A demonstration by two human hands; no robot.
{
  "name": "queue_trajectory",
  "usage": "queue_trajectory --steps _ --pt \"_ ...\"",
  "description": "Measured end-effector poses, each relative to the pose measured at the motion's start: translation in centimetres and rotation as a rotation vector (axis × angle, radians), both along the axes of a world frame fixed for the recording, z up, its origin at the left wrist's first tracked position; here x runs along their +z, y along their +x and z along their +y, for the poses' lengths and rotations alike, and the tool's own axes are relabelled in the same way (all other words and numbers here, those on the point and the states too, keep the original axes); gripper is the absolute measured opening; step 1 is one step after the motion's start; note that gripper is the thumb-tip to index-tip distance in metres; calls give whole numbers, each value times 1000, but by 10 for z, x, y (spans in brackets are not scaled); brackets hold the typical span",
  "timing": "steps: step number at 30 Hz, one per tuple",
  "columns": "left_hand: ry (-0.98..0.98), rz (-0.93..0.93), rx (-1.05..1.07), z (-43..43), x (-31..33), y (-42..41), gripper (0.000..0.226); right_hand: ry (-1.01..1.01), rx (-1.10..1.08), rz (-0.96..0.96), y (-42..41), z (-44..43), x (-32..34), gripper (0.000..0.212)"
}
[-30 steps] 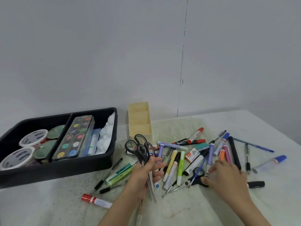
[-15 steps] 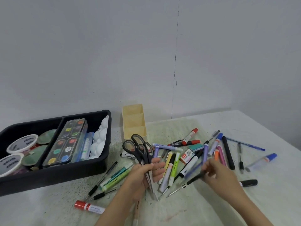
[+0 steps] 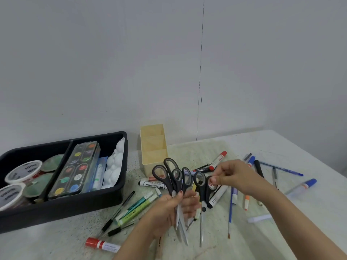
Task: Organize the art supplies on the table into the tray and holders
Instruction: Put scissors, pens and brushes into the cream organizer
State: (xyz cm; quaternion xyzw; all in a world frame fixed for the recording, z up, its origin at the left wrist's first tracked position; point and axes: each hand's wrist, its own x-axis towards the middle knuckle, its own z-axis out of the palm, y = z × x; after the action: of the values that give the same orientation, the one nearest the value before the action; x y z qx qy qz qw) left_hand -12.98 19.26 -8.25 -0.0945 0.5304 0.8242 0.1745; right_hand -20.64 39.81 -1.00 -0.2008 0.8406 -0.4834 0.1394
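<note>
- L hand [image 3: 169, 209], near the front edge of the tabletop [image 3: 281, 231]: fingers curled round the blades of 2 blk-handled scissors [image 3: 170, 177]. Handles up, blade tips pointing down twd the front edge.
- R hand [image 3: 234, 177], raised over the pen pile: fingertips pinch a handle loop of a 3rd pair of scissors [image 3: 202, 188]. It hangs blades-down, just beside the other 2. Can't tell if its tip touches the tabletop.
- Yellow holder [image 3: 153, 149]: upright twd the back edge, just behind the scissor handles, w/ divided compartments.
- Blk tray [image 3: 63, 209]: at the left edge, just left of the holder. Inside are a paint palette [image 3: 77, 167], white-lid tubs [image 3: 24, 170] on its left side & a white figure [image 3: 114, 166] against its right wall.
- Loose on the tabletop:
  - green highlighters [image 3: 137, 205] betw. tray & L hand
  - blk marker [image 3: 152, 184] below the holder
  - red-cap marker [image 3: 101, 244] near the front edge
  - blue brush [image 3: 230, 212] under the R arm
  - blue pen [image 3: 281, 168] & blue-cap tube [image 3: 304, 185] twd the right edge
</note>
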Motion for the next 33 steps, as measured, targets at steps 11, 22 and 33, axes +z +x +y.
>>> queue_trajectory --steps 11,22,33 --pt "85 87 -232 -5 -2 6 61 49 -51 36 -11 -44 -14 14" --pt "28 108 -269 -8 5 8 46 -121 -149 -70 -7 -52 -16 9" --pt "23 59 -273 -9 12 10 18 -352 39 -370 -4 -60 -19 51"
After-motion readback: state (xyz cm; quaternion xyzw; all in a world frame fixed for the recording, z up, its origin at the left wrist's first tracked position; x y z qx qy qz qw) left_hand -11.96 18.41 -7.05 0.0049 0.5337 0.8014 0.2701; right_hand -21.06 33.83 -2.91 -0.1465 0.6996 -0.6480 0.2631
